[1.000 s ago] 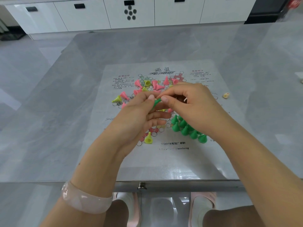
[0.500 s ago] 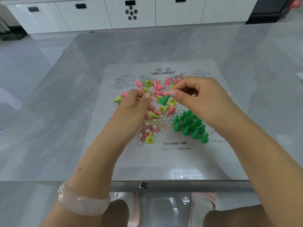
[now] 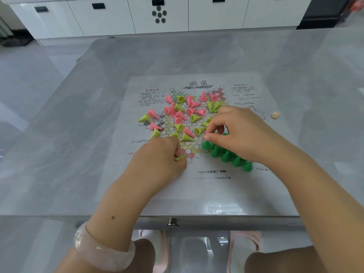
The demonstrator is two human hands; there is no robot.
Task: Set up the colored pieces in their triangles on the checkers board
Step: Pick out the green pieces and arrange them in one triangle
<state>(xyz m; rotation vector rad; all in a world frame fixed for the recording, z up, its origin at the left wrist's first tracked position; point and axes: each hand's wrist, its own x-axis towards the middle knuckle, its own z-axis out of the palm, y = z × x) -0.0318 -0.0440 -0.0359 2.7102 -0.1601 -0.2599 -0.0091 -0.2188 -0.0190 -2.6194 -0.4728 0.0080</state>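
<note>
Grey worktop (image 3: 59, 154), white cabinets (image 3: 216, 12) behind: one printed checkers board (image 3: 197, 174) laid flat, green pieces (image 3: 226, 154) standing packed in its near-right triangle, pink pieces (image 3: 194, 111) and yellow pieces (image 3: 199, 130) strewn, mostly toppled, across the middle and far side. Left hand (image 3: 163, 158) curled, fingers pinching one yellow piece (image 3: 180, 157) at the near triangle; right hand (image 3: 236, 133) over the green cluster, thumb and forefinger nipped together, contents hidden. Small pale object (image 3: 275, 114) on the board's right margin.
</note>
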